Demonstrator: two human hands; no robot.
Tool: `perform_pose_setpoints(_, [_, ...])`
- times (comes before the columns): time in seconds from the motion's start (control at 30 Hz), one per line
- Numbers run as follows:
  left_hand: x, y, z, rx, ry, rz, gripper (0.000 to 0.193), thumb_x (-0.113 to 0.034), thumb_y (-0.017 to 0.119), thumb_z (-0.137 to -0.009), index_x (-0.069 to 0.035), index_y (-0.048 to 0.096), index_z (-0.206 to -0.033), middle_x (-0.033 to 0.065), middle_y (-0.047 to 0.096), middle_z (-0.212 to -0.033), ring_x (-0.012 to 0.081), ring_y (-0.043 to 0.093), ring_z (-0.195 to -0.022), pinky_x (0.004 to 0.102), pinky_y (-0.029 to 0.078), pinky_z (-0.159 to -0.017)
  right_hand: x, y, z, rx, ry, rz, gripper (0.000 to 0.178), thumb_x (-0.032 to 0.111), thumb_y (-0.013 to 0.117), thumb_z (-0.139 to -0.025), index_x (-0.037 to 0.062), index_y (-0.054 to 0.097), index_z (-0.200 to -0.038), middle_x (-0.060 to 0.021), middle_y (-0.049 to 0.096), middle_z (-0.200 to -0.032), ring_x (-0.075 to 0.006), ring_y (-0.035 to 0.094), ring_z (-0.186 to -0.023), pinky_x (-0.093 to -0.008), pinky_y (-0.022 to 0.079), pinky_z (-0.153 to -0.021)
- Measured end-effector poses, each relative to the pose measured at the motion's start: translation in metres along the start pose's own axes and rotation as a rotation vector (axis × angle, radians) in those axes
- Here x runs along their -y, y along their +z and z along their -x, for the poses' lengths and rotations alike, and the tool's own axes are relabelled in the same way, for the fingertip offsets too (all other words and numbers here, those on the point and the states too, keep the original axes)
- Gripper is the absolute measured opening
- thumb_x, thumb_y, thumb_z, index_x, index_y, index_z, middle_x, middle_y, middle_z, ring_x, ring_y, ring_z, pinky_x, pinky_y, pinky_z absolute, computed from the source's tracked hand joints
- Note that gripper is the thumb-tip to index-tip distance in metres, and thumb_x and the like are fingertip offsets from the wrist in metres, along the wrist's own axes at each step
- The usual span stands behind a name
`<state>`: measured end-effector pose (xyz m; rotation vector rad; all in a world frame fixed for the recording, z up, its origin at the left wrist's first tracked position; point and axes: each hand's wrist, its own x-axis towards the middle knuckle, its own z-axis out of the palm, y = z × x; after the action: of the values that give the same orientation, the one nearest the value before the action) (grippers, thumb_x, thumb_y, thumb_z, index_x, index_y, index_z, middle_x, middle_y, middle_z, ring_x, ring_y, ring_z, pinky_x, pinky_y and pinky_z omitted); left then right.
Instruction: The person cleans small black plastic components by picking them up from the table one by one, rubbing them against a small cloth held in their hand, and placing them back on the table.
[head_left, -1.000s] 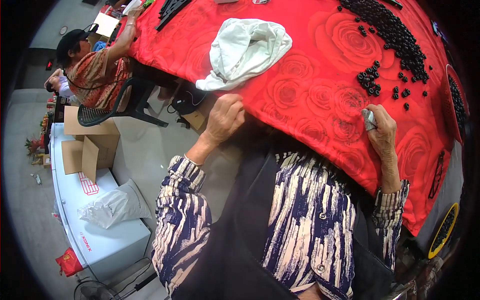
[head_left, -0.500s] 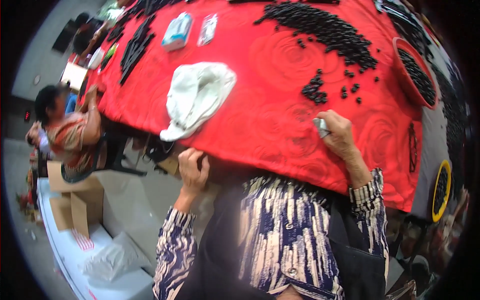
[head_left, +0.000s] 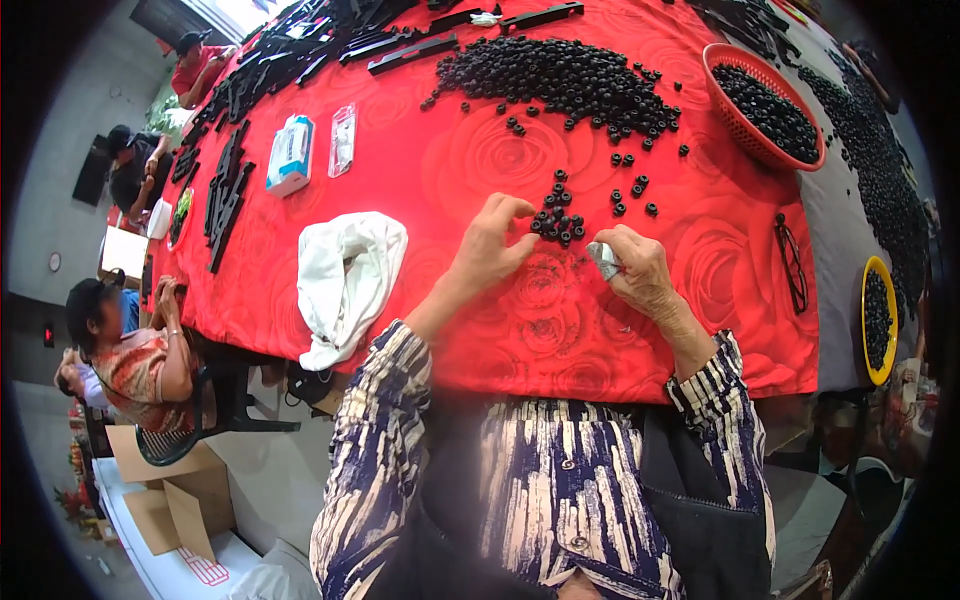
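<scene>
A white cloth [head_left: 350, 290] lies to the left on the red table cover [head_left: 740, 360]. Next comes the left hand [head_left: 485, 248], thumb and fingers spread apart, holding nothing I can see. Just right of its fingertips sits a little pile of black rings [head_left: 564, 224], longest going away from the person. The left hand is nearer than the right hand [head_left: 642, 272], which pinches a small gray thing [head_left: 603, 262]. Earlier, the left hand was by the table's edge; now it is beside the rings.
</scene>
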<state>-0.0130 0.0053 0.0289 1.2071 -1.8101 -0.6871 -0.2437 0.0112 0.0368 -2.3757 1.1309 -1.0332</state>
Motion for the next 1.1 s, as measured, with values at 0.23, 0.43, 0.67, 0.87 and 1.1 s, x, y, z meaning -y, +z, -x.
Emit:
perform_pose_setpoints(0.23, [0.012, 0.013, -0.011, 0.119, 0.138, -0.044, 0.024, -0.002, 0.063, -0.072, -0.001, 0.057, -0.095, 0.0111, 0.056, -0.089, 0.0246, 0.061, -0.077, 0.0328, 0.049, -0.067, 0.000, -0.005, -0.003, 0.057, 0.025, 0.004, 0.017, 0.005, 0.064, -0.071, 0.0055, 0.057, -0.086, -0.0102, 0.053, -0.070, -0.0300, 0.058, -0.062, -0.0380, 0.045, -0.053])
perform_pose_setpoints(0.43, [-0.001, 0.018, 0.004, 0.088, -0.174, 0.389, 0.021, 0.000, 0.062, -0.077, 0.000, 0.056, -0.098, 0.0084, 0.060, -0.090, 0.0145, 0.060, -0.070, 0.0240, 0.048, -0.061, 0.002, -0.003, -0.001, 0.079, -0.003, -0.006, 0.018, 0.005, 0.065, -0.070, 0.0042, 0.056, -0.086, -0.0103, 0.052, -0.069, -0.0304, 0.056, -0.061, -0.0383, 0.044, -0.051])
perform_pose_setpoints(0.67, [-0.010, 0.015, 0.009, 0.190, -0.596, 1.389, 0.023, 0.005, 0.057, -0.082, 0.001, 0.053, -0.104, 0.0118, 0.061, -0.100, 0.0144, 0.062, -0.077, 0.0212, 0.050, -0.061, 0.012, -0.007, -0.002, 0.068, 0.002, -0.121, 0.023, 0.007, 0.068, -0.073, 0.0030, 0.058, -0.093, -0.0101, 0.051, -0.068, -0.0271, 0.054, -0.058, -0.0358, 0.043, -0.050])
perform_pose_setpoints(0.87, [-0.016, 0.018, 0.014, 0.253, -0.762, 1.507, 0.021, 0.004, 0.056, -0.084, 0.001, 0.054, -0.104, 0.0111, 0.061, -0.101, 0.0149, 0.061, -0.081, 0.0227, 0.050, -0.064, 0.022, -0.005, -0.003, 0.046, 0.002, -0.233, 0.040, 0.006, 0.070, -0.069, 0.0017, 0.058, -0.108, -0.0104, 0.056, -0.077, -0.0245, 0.057, -0.062, -0.0332, 0.046, -0.053])
perform_pose_setpoints(1.1, [-0.020, 0.019, 0.014, 0.314, -0.882, 1.442, 0.021, -0.002, 0.058, -0.086, -0.001, 0.055, -0.107, 0.0092, 0.062, -0.095, 0.0123, 0.060, -0.078, 0.0217, 0.049, -0.064, 0.016, -0.009, -0.005, 0.106, 0.000, -0.261, 0.037, 0.007, 0.070, -0.068, 0.0026, 0.060, -0.104, -0.0093, 0.055, -0.076, -0.0241, 0.058, -0.063, -0.0329, 0.046, -0.053])
